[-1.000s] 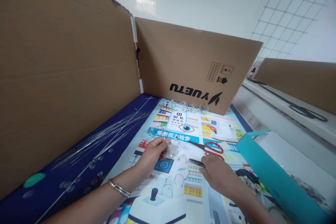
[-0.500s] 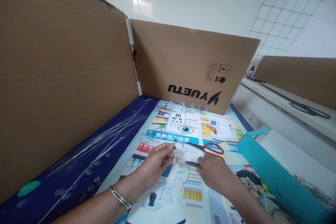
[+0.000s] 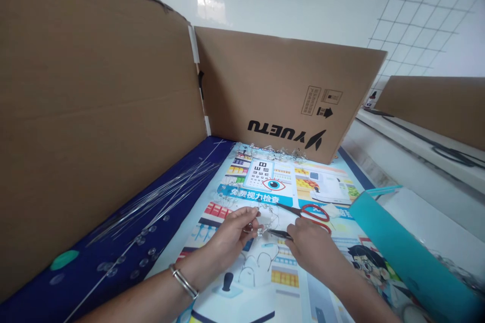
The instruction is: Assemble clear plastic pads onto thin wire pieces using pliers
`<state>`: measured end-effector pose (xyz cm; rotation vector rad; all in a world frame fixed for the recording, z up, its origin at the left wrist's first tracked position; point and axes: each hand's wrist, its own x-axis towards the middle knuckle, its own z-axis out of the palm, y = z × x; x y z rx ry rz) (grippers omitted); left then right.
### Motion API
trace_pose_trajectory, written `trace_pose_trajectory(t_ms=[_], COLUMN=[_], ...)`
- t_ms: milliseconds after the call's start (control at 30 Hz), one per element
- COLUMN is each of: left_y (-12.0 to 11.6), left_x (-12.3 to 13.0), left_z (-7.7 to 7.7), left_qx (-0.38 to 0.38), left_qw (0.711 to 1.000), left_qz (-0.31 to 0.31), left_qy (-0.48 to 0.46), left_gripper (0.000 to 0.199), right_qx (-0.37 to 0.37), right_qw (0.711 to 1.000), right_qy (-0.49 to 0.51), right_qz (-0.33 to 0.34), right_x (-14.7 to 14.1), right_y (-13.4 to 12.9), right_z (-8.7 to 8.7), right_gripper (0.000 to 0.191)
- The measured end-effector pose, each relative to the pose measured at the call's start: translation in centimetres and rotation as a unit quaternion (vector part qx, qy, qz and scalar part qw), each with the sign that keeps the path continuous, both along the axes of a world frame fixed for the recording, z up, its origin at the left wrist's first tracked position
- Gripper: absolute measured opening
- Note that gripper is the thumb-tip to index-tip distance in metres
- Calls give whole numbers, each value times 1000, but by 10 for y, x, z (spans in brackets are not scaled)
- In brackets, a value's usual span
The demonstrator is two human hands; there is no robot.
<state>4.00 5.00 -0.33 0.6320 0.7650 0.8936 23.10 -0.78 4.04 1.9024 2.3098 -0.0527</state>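
Note:
My left hand (image 3: 237, 229), with a silver bangle at the wrist, pinches a thin wire piece that carries a clear bead (image 3: 260, 232). My right hand (image 3: 311, 239) is closed around a pair of slim-nosed pliers (image 3: 279, 233), handles hidden in the palm. Their dark tips point left and meet or nearly meet the wire beside the bead; I cannot tell whether they grip it. Just beyond both hands lie scissors with red handles (image 3: 316, 212), blades towards the left. More thin wire loops seem to show near the fingers, too fine to make out.
Long thin wires (image 3: 162, 192) and several clear round pieces (image 3: 142, 234) lie on the blue cloth at left. A teal box (image 3: 409, 247) with small metallic bits stands at right. Cardboard panels (image 3: 273, 81) wall the back and left. Wire-like clear pieces (image 3: 280, 153) line the back panel's foot.
The whole view has shifted slightly, so everything sits a little further right. The pliers' tips are now closer to the bead and wire in my left hand.

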Motion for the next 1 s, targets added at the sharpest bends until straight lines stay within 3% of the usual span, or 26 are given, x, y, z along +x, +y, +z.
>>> trace_pose_trajectory(t_ms=[233,467,733,1000], left_y=[7,5,6,10], left_x=[-6,-6,-7,-7], left_z=[-10,-7,-8,-12], left_qx=[-3,8,15,-5], left_qw=[999,999,999,997], left_qz=[39,33,34,51], left_qy=[-21,-38,-21,-49], left_gripper=[22,21,21,17], right_qx=[48,61,41,2], right_qw=[998,997,998,999], right_qy=[10,3,-7,29], right_qz=[25,39,36,14], right_x=[-8,-12,-16,-3], right_y=[3,3,5,6], right_z=[-12,-18,-26,-19], right_gripper=[16,14,14,19])
